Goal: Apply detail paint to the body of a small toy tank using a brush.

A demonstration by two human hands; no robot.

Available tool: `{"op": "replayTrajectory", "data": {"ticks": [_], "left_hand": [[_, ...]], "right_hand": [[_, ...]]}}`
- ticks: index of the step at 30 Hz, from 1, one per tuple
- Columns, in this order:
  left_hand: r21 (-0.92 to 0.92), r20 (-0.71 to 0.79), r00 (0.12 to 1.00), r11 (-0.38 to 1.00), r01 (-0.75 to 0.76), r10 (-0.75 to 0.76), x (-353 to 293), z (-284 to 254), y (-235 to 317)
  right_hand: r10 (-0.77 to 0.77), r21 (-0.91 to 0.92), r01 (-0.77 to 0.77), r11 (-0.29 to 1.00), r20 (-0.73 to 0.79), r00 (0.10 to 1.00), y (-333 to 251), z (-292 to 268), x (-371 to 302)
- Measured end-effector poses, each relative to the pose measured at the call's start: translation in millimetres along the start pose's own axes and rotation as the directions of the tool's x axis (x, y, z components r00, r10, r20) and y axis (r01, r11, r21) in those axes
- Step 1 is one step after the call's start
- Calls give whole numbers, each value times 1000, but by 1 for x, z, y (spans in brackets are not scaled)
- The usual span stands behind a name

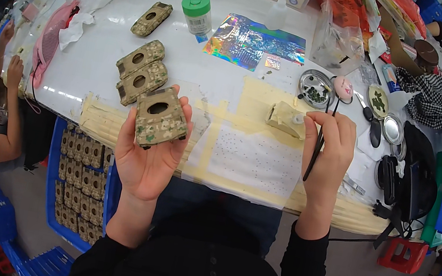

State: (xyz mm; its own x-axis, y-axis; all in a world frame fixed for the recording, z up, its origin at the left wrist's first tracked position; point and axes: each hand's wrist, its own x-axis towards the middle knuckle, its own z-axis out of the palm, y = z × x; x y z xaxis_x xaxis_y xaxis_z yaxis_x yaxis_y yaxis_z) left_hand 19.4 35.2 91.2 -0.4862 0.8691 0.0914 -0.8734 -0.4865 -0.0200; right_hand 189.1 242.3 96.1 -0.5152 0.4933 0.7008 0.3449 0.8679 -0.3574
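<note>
Currently, the front edge of the bench point(80, 81) is a beige padded strip running between the person and the work. White bench top stretches between a pink mesh item point(47, 42) at the left and the row of 3 camouflage bodies. A dotted white sheet point(254, 164) lies at the front, between the 2 hands, with yellow tape beside it.

Surroundings: a green-lidded jar point(198, 16) and an iridescent sheet point(244, 41) lie farther back. Beyond the right hand point(334, 152) are a round metal dish point(301, 86) with dark green bits and a pink round item point(343, 88); a beige block point(282, 119) sits just beside its fingertips. A black bag point(420, 173) takes up the right end. Below the left front edge, a blue crate point(52, 173) holds rows of similar bodies.

Hands: well apart. Left hand point(144, 169) supports the camouflage hull point(162, 128) from below, fingers and thumb around its sides. Right hand is closed around black tweezers point(316, 149), tips pointing away from the person.

Hull: above the front edge, tilted, its top toward the camera; tan, brown and green blotches, 1 dark oval hole, dark stubs at the lower corners.
</note>
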Motion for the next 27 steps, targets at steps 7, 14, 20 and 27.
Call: {"op": "replayTrajectory", "data": {"ticks": [7, 14, 20, 27], "left_hand": [[-61, -34, 999, 997, 37, -39, -1, -11, 2], [26, -108, 994, 1000, -1, 4, 1, -10, 0], [28, -104, 995, 1000, 11, -8, -2, -11, 2], [10, -104, 995, 1000, 5, -4, -4, -13, 4]], "right_hand": [[176, 335, -170, 927, 13, 984, -18, -24, -13], [185, 625, -527, 576, 528, 828, -31, -25, -39], [47, 623, -519, 585, 614, 788, -33, 0, -25], [123, 559, -618, 553, 679, 724, -41, 15, -25]]}}
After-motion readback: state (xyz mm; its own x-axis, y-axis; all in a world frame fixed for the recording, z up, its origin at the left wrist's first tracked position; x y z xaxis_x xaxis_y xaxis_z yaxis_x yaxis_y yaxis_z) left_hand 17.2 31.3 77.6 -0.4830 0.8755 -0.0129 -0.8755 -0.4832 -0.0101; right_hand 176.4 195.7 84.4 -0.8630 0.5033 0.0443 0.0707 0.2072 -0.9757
